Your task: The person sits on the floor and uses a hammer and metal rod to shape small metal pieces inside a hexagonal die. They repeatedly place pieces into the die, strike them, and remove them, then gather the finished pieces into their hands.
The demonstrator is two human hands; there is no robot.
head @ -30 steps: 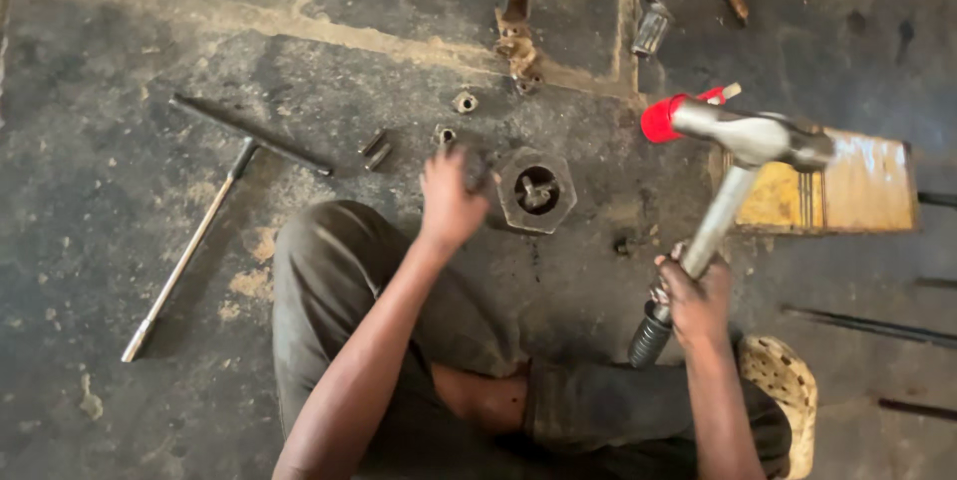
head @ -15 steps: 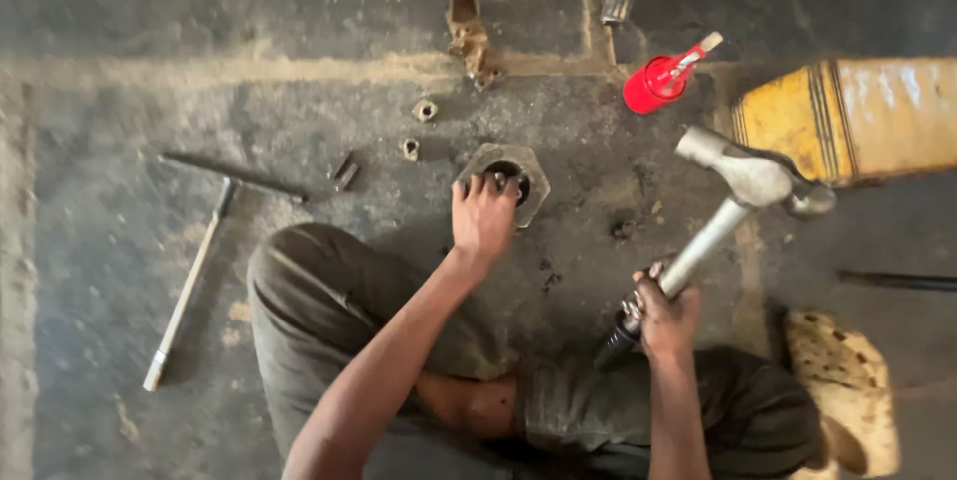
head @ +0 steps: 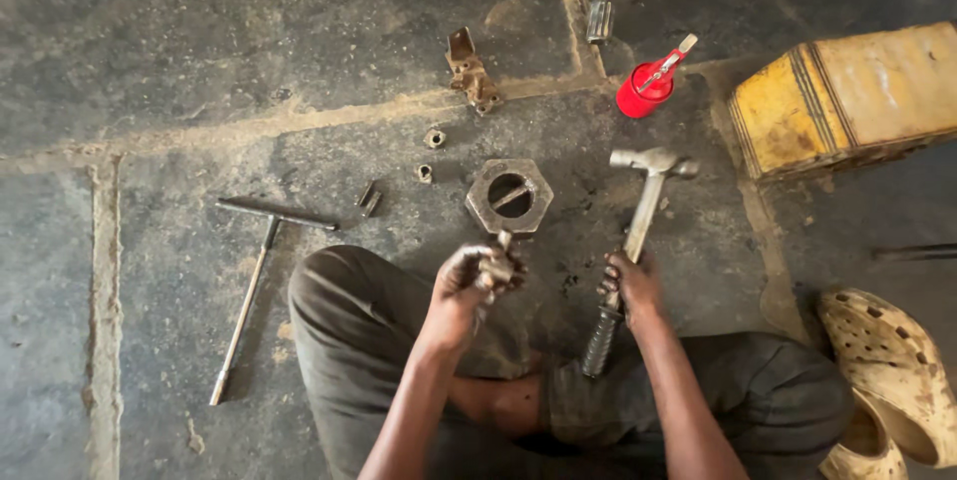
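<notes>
I am holding a hammer (head: 638, 231) in my right hand (head: 630, 286), fingers closing fully round its grip; its long axis is running from my lap up and slightly right, the steel head pointing far, resting low over the stone floor (head: 150, 91). My left hand (head: 469, 286) is clenching a small metal part (head: 496, 263), its stub pointing far toward the hexagonal metal block (head: 509, 197) lying just beyond my fingers. To the left, a T-handled wrench (head: 254, 281) is lying near my knee, its shaft running near to far. Two small nuts (head: 430, 156) are sitting just far-left of the block. A red oil can (head: 646, 86) and a yellow container (head: 847, 96) are crowding the far right; open floor is stretching left.
</notes>
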